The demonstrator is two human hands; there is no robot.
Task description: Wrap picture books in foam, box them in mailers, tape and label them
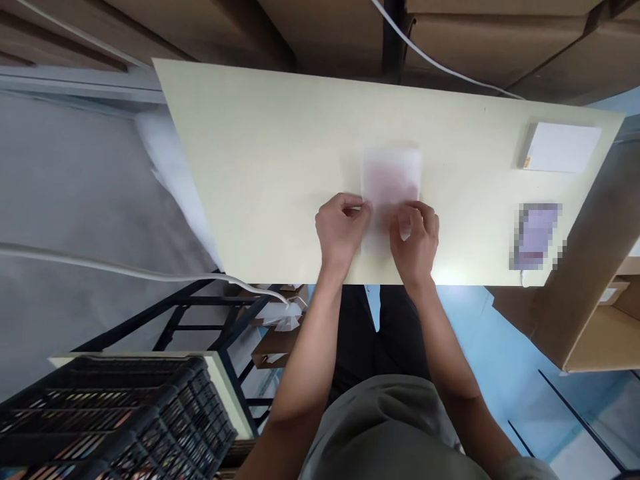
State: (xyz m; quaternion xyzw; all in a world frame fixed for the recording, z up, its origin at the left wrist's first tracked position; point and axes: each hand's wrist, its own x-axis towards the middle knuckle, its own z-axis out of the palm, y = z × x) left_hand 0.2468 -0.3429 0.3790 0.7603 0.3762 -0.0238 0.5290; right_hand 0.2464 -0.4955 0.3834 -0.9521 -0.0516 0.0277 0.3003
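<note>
A flat, pale pinkish-white rectangular packet (391, 175) lies on the cream-coloured table (270, 167) in front of me. It looks partly see-through, and motion blurs its lower part, so its exact kind cannot be made out. My left hand (343, 225) is closed, with thumb and forefinger pinching the packet's left edge. On the other side, my right hand (416, 235) has its thumb and fingers curled together at the packet's lower right portion. Both hands hide some of the near end.
A white flat box (563, 147) lies at the table's far right, with a pixelated purple phone-like object (537, 235) nearer me. Cardboard boxes (495, 50) line the back, and an open carton (585, 300) stands right. A black crate (170, 413) sits lower left.
</note>
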